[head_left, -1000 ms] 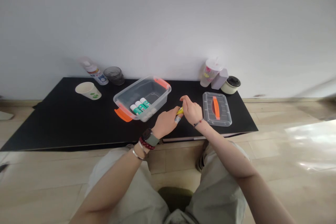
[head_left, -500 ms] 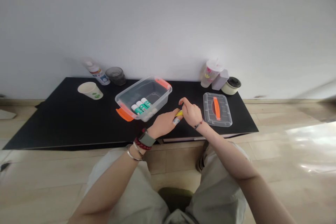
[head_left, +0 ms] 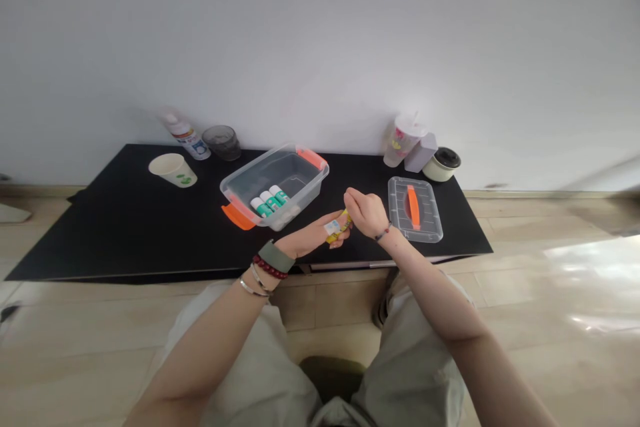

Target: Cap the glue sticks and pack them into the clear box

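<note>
A yellow glue stick [head_left: 337, 227] with a pale label lies tilted between my hands, above the black table's front edge. My left hand [head_left: 310, 237] grips its lower end, palm turned upward. My right hand [head_left: 367, 213] is curled over its upper end, hiding part of it. To the left stands a clear plastic box [head_left: 300, 161] with orange clips. Several white-capped green glue sticks [head_left: 269, 199] lie inside it. Its clear lid [head_left: 400, 210] with an orange handle lies just right of my right hand.
The black table top [head_left: 90, 247] holds a paper cup [head_left: 173, 170], a spray bottle [head_left: 186, 140] and a dark glass [head_left: 221, 142] to the left. A lidded plastic cup [head_left: 404, 140], a lilac box [head_left: 421, 152] and a black-lidded jar [head_left: 441, 164] stand at the back right, against a white wall.
My left forearm has rolled, turning the palm upward and the watch face out of sight. The glue stick now tilts with its label showing, and my right hand has shifted slightly right.
</note>
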A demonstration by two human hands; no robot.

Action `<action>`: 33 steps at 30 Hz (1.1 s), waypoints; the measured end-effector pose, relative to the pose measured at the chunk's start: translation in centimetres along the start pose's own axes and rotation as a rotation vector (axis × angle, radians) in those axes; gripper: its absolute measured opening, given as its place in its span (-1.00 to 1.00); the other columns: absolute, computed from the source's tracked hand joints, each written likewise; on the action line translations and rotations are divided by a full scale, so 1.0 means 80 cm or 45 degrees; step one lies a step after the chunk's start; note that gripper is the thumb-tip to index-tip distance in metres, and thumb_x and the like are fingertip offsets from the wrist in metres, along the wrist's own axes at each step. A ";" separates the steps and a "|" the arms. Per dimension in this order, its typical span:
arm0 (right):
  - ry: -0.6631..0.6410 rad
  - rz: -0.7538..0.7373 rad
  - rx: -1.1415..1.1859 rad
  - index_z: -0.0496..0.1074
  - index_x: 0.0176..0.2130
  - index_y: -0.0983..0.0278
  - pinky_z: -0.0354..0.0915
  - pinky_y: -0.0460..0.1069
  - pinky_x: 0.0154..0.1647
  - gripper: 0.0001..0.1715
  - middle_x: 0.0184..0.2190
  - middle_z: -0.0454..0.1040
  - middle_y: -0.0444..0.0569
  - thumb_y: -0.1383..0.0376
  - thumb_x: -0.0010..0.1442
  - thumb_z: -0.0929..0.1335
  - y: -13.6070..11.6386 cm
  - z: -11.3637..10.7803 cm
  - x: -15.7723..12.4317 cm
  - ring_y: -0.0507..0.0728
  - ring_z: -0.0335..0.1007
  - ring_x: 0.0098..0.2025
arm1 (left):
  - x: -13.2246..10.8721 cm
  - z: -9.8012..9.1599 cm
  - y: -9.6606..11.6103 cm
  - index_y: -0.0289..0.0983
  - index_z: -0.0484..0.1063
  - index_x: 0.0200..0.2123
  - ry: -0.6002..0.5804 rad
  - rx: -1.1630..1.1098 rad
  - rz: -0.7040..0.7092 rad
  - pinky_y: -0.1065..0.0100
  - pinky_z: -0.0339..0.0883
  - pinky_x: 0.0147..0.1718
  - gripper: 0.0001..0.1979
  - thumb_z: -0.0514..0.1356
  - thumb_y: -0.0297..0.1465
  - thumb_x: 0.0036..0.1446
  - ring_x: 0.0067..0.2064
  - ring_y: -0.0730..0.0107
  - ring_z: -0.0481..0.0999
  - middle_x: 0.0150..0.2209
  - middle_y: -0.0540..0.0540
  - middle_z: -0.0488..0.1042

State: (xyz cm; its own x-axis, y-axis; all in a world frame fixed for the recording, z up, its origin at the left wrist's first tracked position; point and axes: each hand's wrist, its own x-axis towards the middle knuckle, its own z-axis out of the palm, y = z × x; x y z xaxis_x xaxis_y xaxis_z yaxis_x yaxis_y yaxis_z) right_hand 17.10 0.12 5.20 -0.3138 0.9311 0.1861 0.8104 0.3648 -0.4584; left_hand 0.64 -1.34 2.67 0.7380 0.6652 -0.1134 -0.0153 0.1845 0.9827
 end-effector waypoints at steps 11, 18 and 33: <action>0.064 0.180 -0.081 0.33 -0.15 0.23 -0.01 -0.07 -0.45 -0.62 -0.49 0.44 -0.09 0.12 0.46 0.07 -0.006 0.017 0.000 0.09 0.37 -0.48 | -0.005 0.008 0.005 -0.31 0.40 -0.06 0.655 1.625 0.117 0.15 0.35 -0.06 -0.75 0.04 -0.30 0.35 -0.03 0.09 0.48 -0.04 -0.27 0.45; 0.384 -0.060 0.346 0.21 0.05 0.26 0.17 -0.05 -0.39 -0.52 -0.46 0.35 -0.14 -0.01 0.44 0.04 0.004 -0.005 -0.004 0.09 0.35 -0.45 | -0.014 -0.056 0.053 -0.25 0.43 -0.01 0.862 1.338 0.233 0.15 0.37 -0.03 -0.69 0.19 -0.24 0.25 -0.07 0.13 0.53 -0.12 -0.16 0.56; 0.211 -0.081 -0.037 0.32 0.05 0.26 0.17 -0.05 -0.38 -0.57 -0.37 0.50 -0.07 0.05 0.43 0.14 0.015 -0.006 -0.008 0.12 0.44 -0.35 | 0.033 -0.190 0.031 -0.23 0.40 -0.08 0.738 1.209 -0.540 0.27 0.44 -0.28 -0.59 0.36 -0.33 -0.02 -0.33 0.21 0.59 -0.23 -0.17 0.59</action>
State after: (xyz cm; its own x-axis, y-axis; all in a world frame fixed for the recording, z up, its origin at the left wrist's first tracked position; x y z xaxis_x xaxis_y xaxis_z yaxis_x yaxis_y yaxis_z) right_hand 18.51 -0.05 4.96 -0.2806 0.8915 0.3557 0.8064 0.4200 -0.4164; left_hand -7.71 11.89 2.58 0.1451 0.9534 -0.2646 0.8425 0.0212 0.5382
